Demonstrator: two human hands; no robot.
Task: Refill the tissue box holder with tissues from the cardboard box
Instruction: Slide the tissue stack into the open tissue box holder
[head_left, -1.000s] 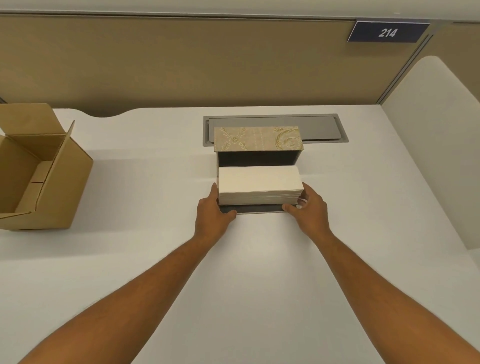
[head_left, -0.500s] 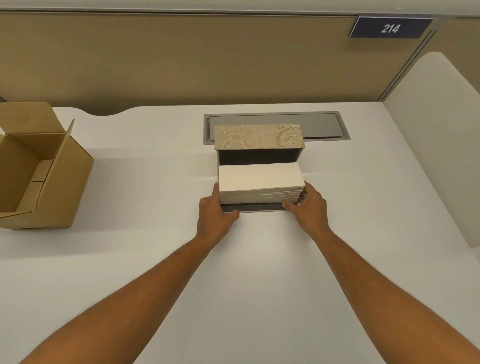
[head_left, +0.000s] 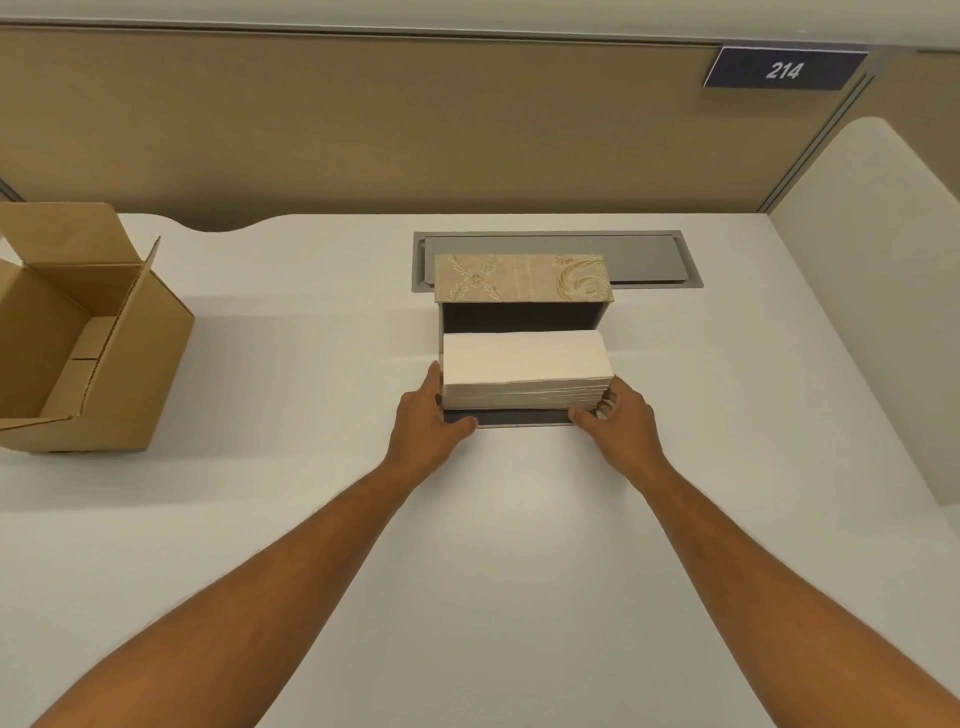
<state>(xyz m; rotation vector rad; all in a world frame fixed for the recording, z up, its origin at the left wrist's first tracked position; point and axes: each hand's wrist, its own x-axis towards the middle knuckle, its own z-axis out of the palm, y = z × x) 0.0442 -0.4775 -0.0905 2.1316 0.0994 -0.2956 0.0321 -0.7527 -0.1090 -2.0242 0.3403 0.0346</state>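
A cream stack of tissues (head_left: 524, 366) lies on the dark open flap (head_left: 522, 417) of the tissue box holder (head_left: 521, 278), whose patterned beige top stands behind it with a dark opening facing me. My left hand (head_left: 428, 423) grips the stack's left end. My right hand (head_left: 618, 421) grips its right end. The back of the stack sits at the mouth of the holder. The open cardboard box (head_left: 78, 332) stands at the far left of the desk and shows no tissues inside.
A white desk (head_left: 493, 545) carries everything. A grey cable hatch (head_left: 644, 257) is set into it behind the holder. Beige partition walls run along the back, with a sign reading 214 (head_left: 782, 70). A white side panel (head_left: 878, 291) closes off the right.
Both hands and the stack have edged slightly toward the holder's opening; less of the dark flap shows behind the stack. The cardboard box has not moved.
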